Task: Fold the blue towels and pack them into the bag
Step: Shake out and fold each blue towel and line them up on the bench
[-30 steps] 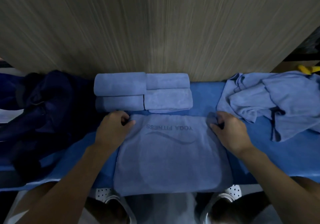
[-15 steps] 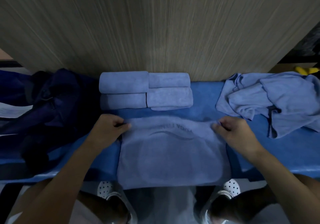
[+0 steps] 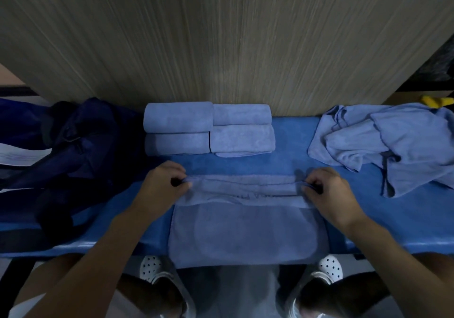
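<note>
A blue towel point(image 3: 245, 231) lies flat in front of me on the blue table point(image 3: 393, 219), its near edge hanging over the front. My left hand point(image 3: 159, 185) pinches the towel's far left corner and my right hand point(image 3: 329, 190) pinches the far right corner. The far edge is lifted and rolled toward me, partly covering the printed lettering. Several folded blue towels point(image 3: 208, 128) sit in two stacks against the wall behind it. A dark navy bag point(image 3: 68, 150) lies slumped at the left.
A heap of unfolded blue towels point(image 3: 383, 143) lies at the right end of the table. A wood-grain wall point(image 3: 221, 42) rises directly behind the table. A yellow object point(image 3: 437, 101) shows at the far right. My white shoes point(image 3: 329, 268) show below the table edge.
Both hands have drawn the towel's far edge toward me, folding it over the lettering. The stacks, heap and bag have not moved.
</note>
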The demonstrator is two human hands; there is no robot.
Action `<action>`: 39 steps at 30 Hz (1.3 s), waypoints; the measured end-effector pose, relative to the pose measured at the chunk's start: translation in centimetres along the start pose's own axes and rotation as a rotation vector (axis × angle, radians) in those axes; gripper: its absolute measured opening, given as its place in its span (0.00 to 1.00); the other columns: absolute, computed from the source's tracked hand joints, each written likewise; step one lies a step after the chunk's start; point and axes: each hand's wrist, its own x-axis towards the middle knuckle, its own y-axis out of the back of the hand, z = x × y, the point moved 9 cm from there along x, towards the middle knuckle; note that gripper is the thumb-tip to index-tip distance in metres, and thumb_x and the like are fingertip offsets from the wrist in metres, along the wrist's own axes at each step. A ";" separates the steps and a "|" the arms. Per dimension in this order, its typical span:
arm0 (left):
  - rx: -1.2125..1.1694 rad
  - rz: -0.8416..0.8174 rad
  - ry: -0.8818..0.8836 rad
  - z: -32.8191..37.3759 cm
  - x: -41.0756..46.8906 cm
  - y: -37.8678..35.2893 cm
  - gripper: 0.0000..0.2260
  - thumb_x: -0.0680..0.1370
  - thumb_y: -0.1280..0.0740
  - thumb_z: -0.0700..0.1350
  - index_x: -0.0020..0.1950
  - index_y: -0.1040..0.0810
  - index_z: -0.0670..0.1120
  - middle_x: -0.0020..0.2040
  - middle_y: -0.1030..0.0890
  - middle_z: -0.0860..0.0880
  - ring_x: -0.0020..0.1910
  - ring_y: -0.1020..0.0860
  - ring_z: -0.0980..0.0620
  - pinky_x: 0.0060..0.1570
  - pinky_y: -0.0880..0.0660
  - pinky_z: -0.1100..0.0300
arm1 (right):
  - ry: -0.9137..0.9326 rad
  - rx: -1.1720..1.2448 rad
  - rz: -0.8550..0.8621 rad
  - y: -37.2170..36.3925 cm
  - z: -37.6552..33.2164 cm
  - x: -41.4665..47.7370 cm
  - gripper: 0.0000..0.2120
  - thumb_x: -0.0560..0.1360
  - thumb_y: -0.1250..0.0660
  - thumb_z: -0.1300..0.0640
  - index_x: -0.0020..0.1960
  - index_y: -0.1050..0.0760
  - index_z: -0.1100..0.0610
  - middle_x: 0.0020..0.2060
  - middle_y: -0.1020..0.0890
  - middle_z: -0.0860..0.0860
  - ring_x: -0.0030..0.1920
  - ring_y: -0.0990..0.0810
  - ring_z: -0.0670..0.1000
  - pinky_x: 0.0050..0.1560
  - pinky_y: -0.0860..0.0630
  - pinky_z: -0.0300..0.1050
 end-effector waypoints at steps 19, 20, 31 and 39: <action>0.119 -0.063 0.041 0.5 0.0 -0.1 0.06 0.72 0.27 0.40 0.35 0.17 0.43 0.33 0.18 0.51 0.34 0.21 0.55 0.35 0.27 0.64 | -0.161 0.279 -0.065 -0.8 0.9 -0.2 0.09 0.70 0.23 0.56 0.34 0.20 0.47 0.31 0.18 0.41 0.33 0.22 0.41 0.44 0.26 0.42; 0.095 -0.060 0.065 0.5 -0.1 0.0 0.04 0.72 0.26 0.39 0.37 0.15 0.45 0.34 0.17 0.53 0.35 0.20 0.57 0.36 0.26 0.65 | -0.177 0.312 -0.072 -0.9 1.2 -0.3 0.08 0.70 0.23 0.56 0.34 0.19 0.48 0.31 0.18 0.43 0.33 0.22 0.42 0.43 0.26 0.42; -0.145 -0.004 -0.051 6.2 -1.6 6.0 0.14 0.70 0.25 0.32 0.34 0.18 0.51 0.38 0.16 0.57 0.37 0.20 0.62 0.41 0.23 0.69 | -0.218 0.759 0.102 5.2 -0.5 -1.6 0.03 0.71 0.25 0.63 0.38 0.17 0.58 0.33 0.17 0.49 0.35 0.22 0.43 0.37 0.26 0.31; -0.438 0.091 -0.093 12.2 -4.7 13.3 0.06 0.70 0.25 0.35 0.37 0.14 0.46 0.44 0.15 0.50 0.44 0.18 0.57 0.48 0.22 0.65 | -0.086 0.956 0.205 13.8 -6.0 -4.1 0.06 0.69 0.28 0.53 0.35 0.19 0.53 0.32 0.21 0.47 0.38 0.26 0.45 0.38 0.28 0.34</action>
